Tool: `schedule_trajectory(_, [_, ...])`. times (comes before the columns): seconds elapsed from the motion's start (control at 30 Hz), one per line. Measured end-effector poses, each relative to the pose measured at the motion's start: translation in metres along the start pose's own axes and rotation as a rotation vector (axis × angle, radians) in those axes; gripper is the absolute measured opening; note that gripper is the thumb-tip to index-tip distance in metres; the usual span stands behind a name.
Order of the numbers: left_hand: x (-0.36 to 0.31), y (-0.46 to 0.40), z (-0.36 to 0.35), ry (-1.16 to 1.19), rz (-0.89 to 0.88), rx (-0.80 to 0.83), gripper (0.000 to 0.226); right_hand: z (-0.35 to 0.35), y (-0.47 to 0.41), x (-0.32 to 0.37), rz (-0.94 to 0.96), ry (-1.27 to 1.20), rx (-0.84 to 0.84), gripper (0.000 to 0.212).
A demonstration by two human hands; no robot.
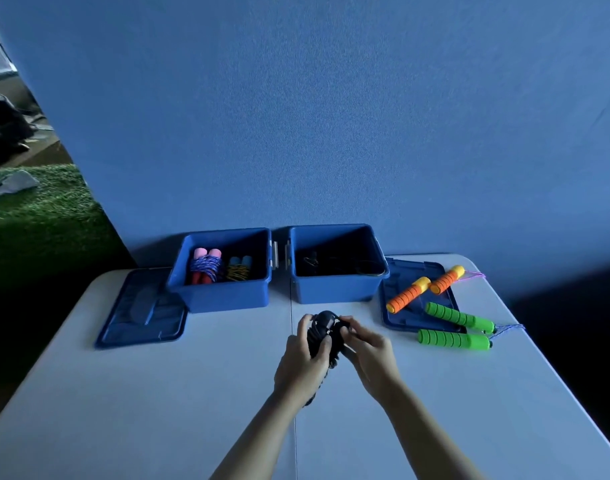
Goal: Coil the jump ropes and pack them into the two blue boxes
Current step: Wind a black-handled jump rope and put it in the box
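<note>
Both hands hold a black jump rope (325,327) above the table's middle. My left hand (301,362) wraps around its handles, and my right hand (367,348) pinches the cord beside them. The left blue box (223,296) holds a coiled rope with pink and red handles (206,265) and another with blue handles (240,268). Something dark lies inside the right blue box (334,289). An orange-handled rope (423,289) and a green-handled rope (456,329) lie at the right, partly on a lid.
One blue lid (142,313) lies flat left of the boxes, another (400,275) right of them under the orange handles. The white table (158,410) ends at a blue wall behind the boxes. Green turf shows beyond the table's left side.
</note>
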State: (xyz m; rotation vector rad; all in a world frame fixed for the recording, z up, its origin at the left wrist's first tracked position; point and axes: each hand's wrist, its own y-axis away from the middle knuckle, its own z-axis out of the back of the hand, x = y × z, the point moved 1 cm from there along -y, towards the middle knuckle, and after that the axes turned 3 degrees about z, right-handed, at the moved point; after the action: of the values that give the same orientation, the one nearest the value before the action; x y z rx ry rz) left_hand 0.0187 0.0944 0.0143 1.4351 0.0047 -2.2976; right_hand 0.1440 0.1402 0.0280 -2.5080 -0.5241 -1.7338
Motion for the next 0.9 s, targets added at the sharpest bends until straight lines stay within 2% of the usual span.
schedule_trajectory(0.2, [-0.002, 0.007, -0.002, 0.097, -0.054, 0.042, 0.056, -0.003, 0.002, 0.006, -0.039, -0.010, 0.047, 0.021])
schedule_trajectory(0.33, [-0.010, 0.010, 0.005, 0.194, -0.099, 0.091, 0.037, 0.001, 0.001, 0.007, -0.066, 0.018, 0.043, 0.017])
schedule_trajectory(0.47, [-0.017, 0.017, 0.008, 0.272, -0.119, 0.107, 0.031, 0.006, 0.002, 0.005, -0.041, -0.024, -0.002, 0.013])
schedule_trajectory(0.63, [-0.021, 0.024, 0.009, 0.394, -0.041, 0.092, 0.023, 0.000, 0.006, 0.006, 0.037, 0.128, -0.033, 0.017])
schedule_trajectory(0.9, [-0.019, 0.016, 0.004, 0.399, 0.040, 0.004, 0.020, -0.006, 0.016, -0.002, 0.022, 0.039, -0.108, 0.012])
